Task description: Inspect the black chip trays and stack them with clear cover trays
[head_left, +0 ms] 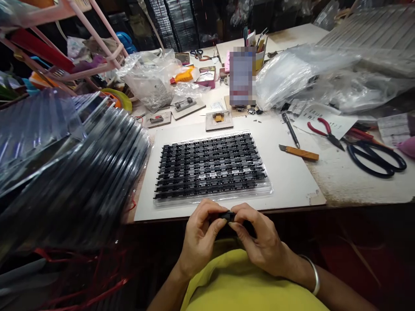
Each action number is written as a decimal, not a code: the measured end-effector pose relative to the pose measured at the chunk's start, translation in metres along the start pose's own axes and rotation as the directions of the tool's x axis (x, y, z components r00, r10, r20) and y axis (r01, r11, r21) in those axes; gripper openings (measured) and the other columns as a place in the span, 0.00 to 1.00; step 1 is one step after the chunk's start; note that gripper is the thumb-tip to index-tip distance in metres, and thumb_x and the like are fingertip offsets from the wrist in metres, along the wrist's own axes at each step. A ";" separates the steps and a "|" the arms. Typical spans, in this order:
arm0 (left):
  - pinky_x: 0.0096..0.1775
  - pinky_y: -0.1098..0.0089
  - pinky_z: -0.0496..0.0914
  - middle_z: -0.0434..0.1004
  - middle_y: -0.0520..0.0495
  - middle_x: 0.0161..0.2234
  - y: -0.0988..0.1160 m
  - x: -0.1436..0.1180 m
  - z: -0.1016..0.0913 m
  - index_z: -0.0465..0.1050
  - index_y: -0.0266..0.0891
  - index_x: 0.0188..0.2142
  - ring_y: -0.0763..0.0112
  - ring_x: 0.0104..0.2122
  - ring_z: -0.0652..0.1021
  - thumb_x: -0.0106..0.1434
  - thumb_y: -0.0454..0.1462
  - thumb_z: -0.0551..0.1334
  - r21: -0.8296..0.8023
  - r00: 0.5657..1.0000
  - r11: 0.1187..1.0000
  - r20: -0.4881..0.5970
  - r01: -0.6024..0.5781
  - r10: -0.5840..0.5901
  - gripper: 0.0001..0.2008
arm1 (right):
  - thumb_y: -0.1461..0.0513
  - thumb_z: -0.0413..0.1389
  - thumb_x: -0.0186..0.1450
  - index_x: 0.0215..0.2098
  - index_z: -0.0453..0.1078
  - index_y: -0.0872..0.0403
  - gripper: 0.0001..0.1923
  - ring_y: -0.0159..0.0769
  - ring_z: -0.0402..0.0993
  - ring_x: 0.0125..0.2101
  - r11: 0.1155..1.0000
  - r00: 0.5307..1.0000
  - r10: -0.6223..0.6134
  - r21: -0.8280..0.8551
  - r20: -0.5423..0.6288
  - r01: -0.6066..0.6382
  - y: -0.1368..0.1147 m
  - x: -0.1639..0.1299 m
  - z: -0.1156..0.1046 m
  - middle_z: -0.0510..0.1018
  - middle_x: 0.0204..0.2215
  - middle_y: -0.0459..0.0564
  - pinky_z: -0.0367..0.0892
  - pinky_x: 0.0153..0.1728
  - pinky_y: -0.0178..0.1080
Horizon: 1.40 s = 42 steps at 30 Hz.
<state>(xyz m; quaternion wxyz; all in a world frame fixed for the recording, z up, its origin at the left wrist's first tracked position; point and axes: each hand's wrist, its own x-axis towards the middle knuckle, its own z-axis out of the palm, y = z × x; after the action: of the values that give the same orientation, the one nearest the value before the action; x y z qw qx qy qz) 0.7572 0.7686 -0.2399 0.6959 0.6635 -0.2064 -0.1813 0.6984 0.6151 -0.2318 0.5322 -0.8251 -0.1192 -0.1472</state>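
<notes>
Head camera showed both hands meeting just off the near edge of the tabletop [340, 185], above the lap. The left hand [197, 239] and the right hand [261, 242] each pinched one end of a small black part [228, 215], thumbs and forefingers closed on it. The part's long axis ran left to right between the two grips, so neither hand was nearer; both touched it. Directly beyond the part, on a white mat [292, 172], lay a clear tray of black components [212, 166], its long side parallel to the near edge. A box cutter [298, 153] and black scissors [376, 157] lay toward the right edge.
</notes>
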 end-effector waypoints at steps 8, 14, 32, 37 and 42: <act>0.38 0.71 0.66 0.67 0.51 0.35 -0.003 -0.001 0.015 0.69 0.42 0.39 0.73 0.36 0.70 0.65 0.32 0.56 0.118 0.989 0.991 -0.129 -0.059 0.074 0.05 | 0.73 0.48 0.63 0.41 0.57 0.52 0.12 0.31 0.64 0.31 0.997 0.995 0.023 -0.076 -0.101 -0.031 0.000 -0.001 0.006 0.66 0.32 0.47 0.63 0.32 0.36; 0.40 0.71 0.67 0.70 0.51 0.36 -0.003 0.004 0.012 0.70 0.45 0.43 0.73 0.37 0.72 0.67 0.34 0.54 0.121 0.996 0.993 -0.089 0.011 0.000 0.08 | 0.67 0.49 0.66 0.42 0.61 0.51 0.06 0.28 0.66 0.27 0.965 0.961 0.260 0.003 -0.091 -0.261 -0.001 0.004 0.003 0.68 0.29 0.44 0.64 0.30 0.33; 0.44 0.67 0.69 0.65 0.43 0.50 -0.018 -0.005 0.004 0.58 0.47 0.58 0.63 0.47 0.70 0.60 0.33 0.62 0.389 0.974 0.893 0.095 -0.228 0.207 0.27 | 0.68 0.47 0.68 0.38 0.64 0.54 0.06 0.32 0.66 0.33 0.982 0.997 0.067 -0.178 0.029 -0.060 0.005 0.007 -0.048 0.67 0.33 0.50 0.65 0.34 0.35; 0.45 0.66 0.67 0.66 0.45 0.51 -0.018 0.004 -0.020 0.61 0.49 0.57 0.65 0.46 0.71 0.63 0.34 0.59 0.442 0.959 0.887 -0.171 -0.131 0.227 0.23 | 0.67 0.48 0.68 0.38 0.66 0.53 0.06 0.33 0.65 0.33 0.860 0.988 0.109 -0.487 -0.110 -0.150 0.030 0.013 -0.088 0.65 0.34 0.51 0.64 0.33 0.36; 0.49 0.66 0.64 0.71 0.49 0.45 -0.014 0.005 -0.048 0.70 0.47 0.49 0.66 0.45 0.72 0.62 0.33 0.60 0.558 0.911 0.828 -0.313 -0.051 0.268 0.16 | 0.66 0.47 0.68 0.37 0.66 0.54 0.07 0.32 0.65 0.31 0.815 0.991 0.132 -0.571 0.017 -0.099 0.041 0.019 -0.099 0.65 0.35 0.52 0.63 0.31 0.36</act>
<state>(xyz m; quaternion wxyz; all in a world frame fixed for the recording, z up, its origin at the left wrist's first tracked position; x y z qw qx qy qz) 0.7870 0.8062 -0.2552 0.5206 0.8340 -0.1666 0.0753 0.7194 0.5093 -0.2203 0.2663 -0.9557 -0.0344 -0.1206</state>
